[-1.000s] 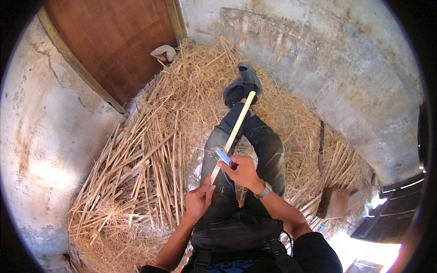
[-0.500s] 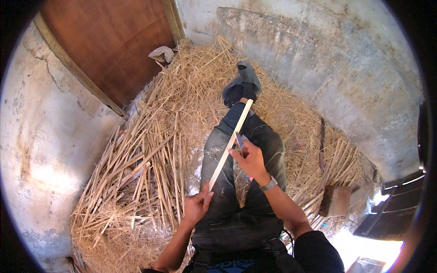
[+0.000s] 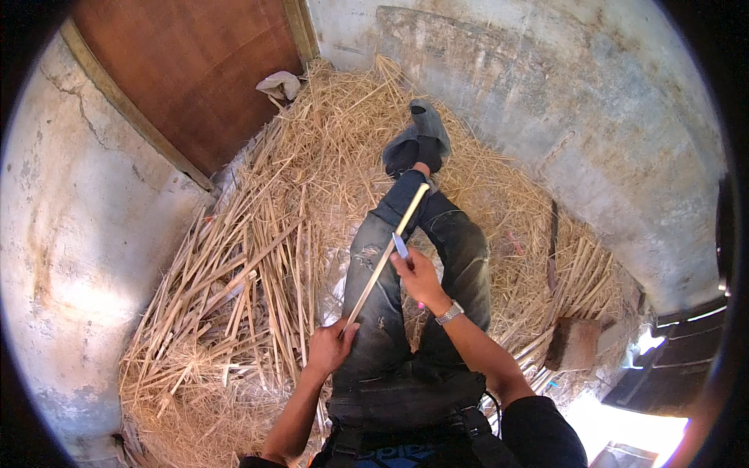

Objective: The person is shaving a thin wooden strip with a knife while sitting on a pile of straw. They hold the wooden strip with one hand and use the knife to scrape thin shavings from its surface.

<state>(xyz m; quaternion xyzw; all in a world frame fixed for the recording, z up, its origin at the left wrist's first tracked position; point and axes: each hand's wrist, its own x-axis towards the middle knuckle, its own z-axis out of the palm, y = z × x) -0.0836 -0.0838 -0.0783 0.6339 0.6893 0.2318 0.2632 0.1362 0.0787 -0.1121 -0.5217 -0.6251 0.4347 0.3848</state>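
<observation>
A long pale strip of split bamboo [image 3: 380, 267] slants over my outstretched legs, its far end by my crossed ankles. My left hand [image 3: 331, 345] pinches its near end beside my thigh. In my right hand [image 3: 421, 278] is a knife [image 3: 400, 245], whose short blade lies against the strip about midway along. The handle is mostly hidden by my fingers. My right thumb rests close to the strip, just below the blade.
Loose bamboo strips [image 3: 257, 273] are heaped to my left. Shavings [image 3: 343, 132] cover the floor around my feet. A brick-like block [image 3: 573, 344] lies at the right, near the pale wall [image 3: 546, 86]. A brown door [image 3: 187, 78] stands at the far left, a whitish bag [image 3: 279, 84] beside it.
The strip has been turned so a narrower side faces up, and its far end sits slightly lower. My right hand and the knife have shifted a little left and toward me.
</observation>
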